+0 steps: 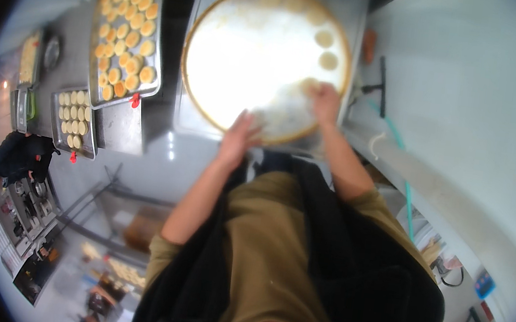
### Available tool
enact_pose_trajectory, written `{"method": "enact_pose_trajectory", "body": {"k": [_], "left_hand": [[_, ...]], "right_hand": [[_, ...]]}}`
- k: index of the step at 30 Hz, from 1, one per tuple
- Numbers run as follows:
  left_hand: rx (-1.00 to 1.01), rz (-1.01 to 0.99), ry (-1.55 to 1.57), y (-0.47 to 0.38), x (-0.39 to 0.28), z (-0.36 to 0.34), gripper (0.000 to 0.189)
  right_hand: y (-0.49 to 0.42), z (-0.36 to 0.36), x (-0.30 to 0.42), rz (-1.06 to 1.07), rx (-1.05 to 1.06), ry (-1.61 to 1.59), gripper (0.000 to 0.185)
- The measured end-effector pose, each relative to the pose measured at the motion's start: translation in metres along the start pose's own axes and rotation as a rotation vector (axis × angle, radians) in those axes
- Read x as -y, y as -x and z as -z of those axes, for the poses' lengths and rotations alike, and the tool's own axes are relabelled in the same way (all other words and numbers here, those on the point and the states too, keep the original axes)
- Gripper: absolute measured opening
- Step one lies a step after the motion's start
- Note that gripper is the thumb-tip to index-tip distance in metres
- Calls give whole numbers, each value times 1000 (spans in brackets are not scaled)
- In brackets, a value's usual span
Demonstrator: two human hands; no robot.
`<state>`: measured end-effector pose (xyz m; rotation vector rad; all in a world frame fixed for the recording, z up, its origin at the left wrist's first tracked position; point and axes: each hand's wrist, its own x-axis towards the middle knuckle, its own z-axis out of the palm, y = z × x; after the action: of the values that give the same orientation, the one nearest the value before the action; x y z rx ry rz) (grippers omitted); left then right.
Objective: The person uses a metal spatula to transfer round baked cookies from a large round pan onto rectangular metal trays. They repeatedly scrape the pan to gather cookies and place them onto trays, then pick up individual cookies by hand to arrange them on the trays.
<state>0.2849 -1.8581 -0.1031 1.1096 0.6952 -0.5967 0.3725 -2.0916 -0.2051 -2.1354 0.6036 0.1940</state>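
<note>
In front of me lies a large round griddle (251,59) with a brown rim, its surface washed out by glare. Flat pale dough rounds (328,61) sit along its right side, with fainter ones at the far edge. My right hand (326,104) is over the right part of the griddle, fingers closed at the edge of a blurred dough round (307,85). Over the near rim, left of centre, my left hand (237,137) is blurred with its fingers apart. A tan patch shows beside those fingers, too unclear to name.
To the left, a metal tray (156,83) holds many browned round cakes, and a smaller tray (91,150) holds paler ones. A red clip (135,100) is on the larger tray's corner. A person (22,156) in dark clothing is at far left. A teal hose (408,194) runs along the right.
</note>
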Motion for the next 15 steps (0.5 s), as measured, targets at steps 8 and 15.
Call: {"method": "enact_pose_trajectory", "body": {"k": [8, 15], "left_hand": [[-137, 24, 104, 25, 8, 93, 63], [-337, -150, 357, 80, 5, 212, 57]], "right_hand": [[-23, -6, -56, 551, -201, 649, 47], [-2, -31, -60, 552, -65, 666, 65]]}}
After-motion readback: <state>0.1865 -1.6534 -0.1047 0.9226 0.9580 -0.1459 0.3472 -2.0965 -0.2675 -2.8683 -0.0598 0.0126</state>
